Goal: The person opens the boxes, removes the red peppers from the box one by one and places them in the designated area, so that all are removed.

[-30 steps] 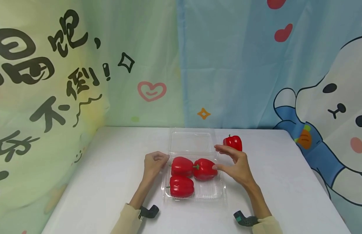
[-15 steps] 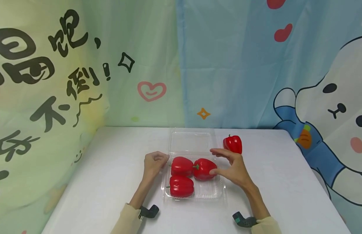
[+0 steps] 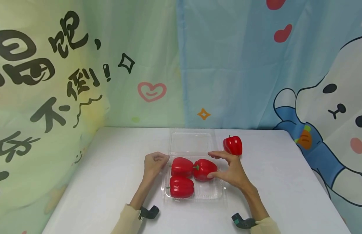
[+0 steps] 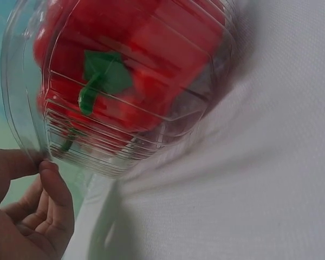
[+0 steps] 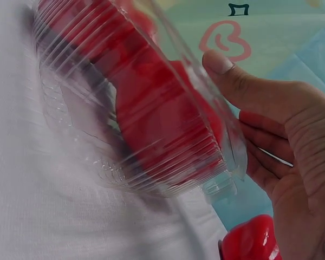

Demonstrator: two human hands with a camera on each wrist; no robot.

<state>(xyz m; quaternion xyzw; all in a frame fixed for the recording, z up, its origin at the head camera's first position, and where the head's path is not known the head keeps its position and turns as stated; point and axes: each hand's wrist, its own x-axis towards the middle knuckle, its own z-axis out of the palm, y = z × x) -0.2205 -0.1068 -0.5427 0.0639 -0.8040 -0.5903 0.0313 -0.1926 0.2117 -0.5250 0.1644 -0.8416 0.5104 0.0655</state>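
Head view: clear tray (image 3: 211, 192) sits on the white table (image 3: 110, 182), its lid (image 3: 191, 141) folded open behind it. Three red peppers in the tray: one at the back left (image 3: 182, 166), one at the back right (image 3: 204, 169), one at the front left (image 3: 181, 186); the front right corner holds nothing. My right hand (image 3: 232, 170) is at the tray's right side, thumb at the back-right pepper, fingers spread above it; I cannot tell whether they touch it, and nothing is clamped. My left hand (image 3: 153, 163) is at the tray's left rim, fingers curled; the left wrist view shows thumb and fingertip (image 4: 54, 181) pinching that rim (image 4: 30, 146). Right wrist view: my thumb (image 5: 233, 73) stands out straight at the tray wall (image 5: 151, 124). A fourth pepper (image 3: 233, 145) stands on the table just right of the lid, behind my right hand.
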